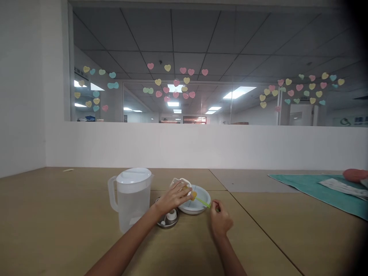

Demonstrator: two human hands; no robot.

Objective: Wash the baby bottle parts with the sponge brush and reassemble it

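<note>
My left hand (171, 198) is wrapped over a small clear cup (174, 181) with a white rim or handle, tipped sideways above a white bowl (197, 211). In my right hand (220, 219), the fingers are closed round the end of a green-handled brush (203, 202). Its yellow-orange head sits at the cup's mouth, partly hidden by my left fingers; how deep it reaches inside I cannot tell. Under my left wrist stands a round metal tray (167, 227), holding a small white round item (171, 215) and other small pieces, partly covered.
A translucent lidded pitcher (133, 203) stands left of my left forearm. To the far right lie a teal cloth (310, 186), a whitish cloth (342, 188) and a red object (355, 175). Behind the wooden table (71, 222) rises a white wall (201, 145) with a window.
</note>
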